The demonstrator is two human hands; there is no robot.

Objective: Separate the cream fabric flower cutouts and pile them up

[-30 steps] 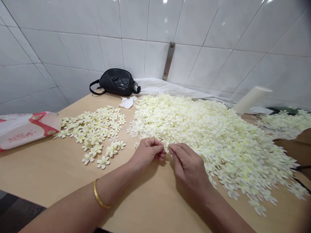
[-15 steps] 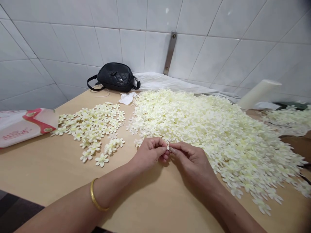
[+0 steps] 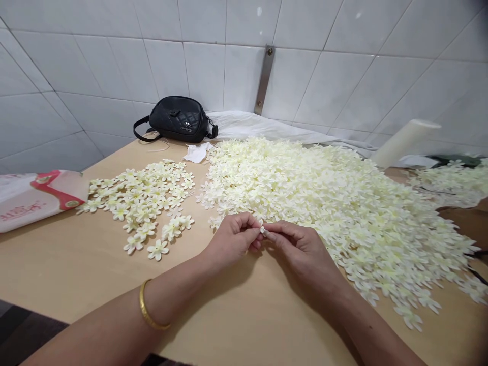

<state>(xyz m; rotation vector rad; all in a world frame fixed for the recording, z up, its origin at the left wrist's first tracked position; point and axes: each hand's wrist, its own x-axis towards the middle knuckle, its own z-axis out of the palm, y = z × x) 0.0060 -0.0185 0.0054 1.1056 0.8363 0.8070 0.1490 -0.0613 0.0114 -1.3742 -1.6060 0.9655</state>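
Observation:
My left hand and my right hand meet at the near edge of a big heap of cream-white artificial flowers. Between their fingertips is one small artificial flower, pinched from both sides; most of it is hidden by the fingers. Both hands are closed, with thumbs pressed against forefingers. A gold bangle circles my left wrist. To the left of the hands lies a smaller group of similar flowers, with a single flower nearest me.
A black quilted bag stands at the back of the wooden table, by a crumpled tissue. At left lies a red-and-white plastic bag. A white roll leans at the back right, before the tiled wall.
The pinched flower has turned slightly between my fingertips. Both hands keep nearly the same place and grip; the whole view has shifted a little.

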